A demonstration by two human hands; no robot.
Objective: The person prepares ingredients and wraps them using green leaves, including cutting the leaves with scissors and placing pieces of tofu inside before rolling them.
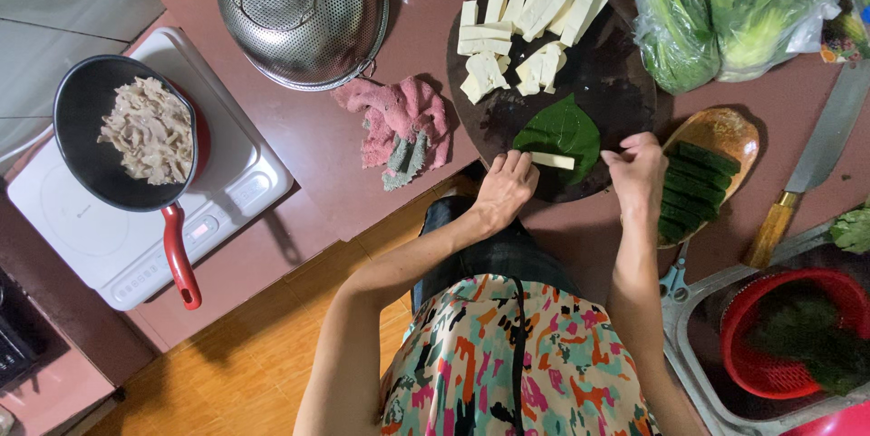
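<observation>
Head view, and I see both hands at six o'clock on the round dark cutting board (625, 82). My left hand (504, 187) curls its fingertips onto a pale tofu stick (553, 160) lying on a glossy green leaf (564, 130). My right hand (638, 173) pinches the leaf's edge. Smooth rolled leaves (696, 187) fill an oval wooden dish at three o'clock.

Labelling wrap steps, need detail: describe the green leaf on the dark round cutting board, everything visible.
The broad green leaf lies flat, spread open near the front edge of the dark round cutting board, pointed tip away from the person. It looks fresh, slightly glossy, with a visible midrib. A pale tofu stick lies crosswise on its near end. The left hand touches the stick's left end; the right hand pinches the leaf's right edge. Cut tofu pieces sit beyond it, apart.
</observation>
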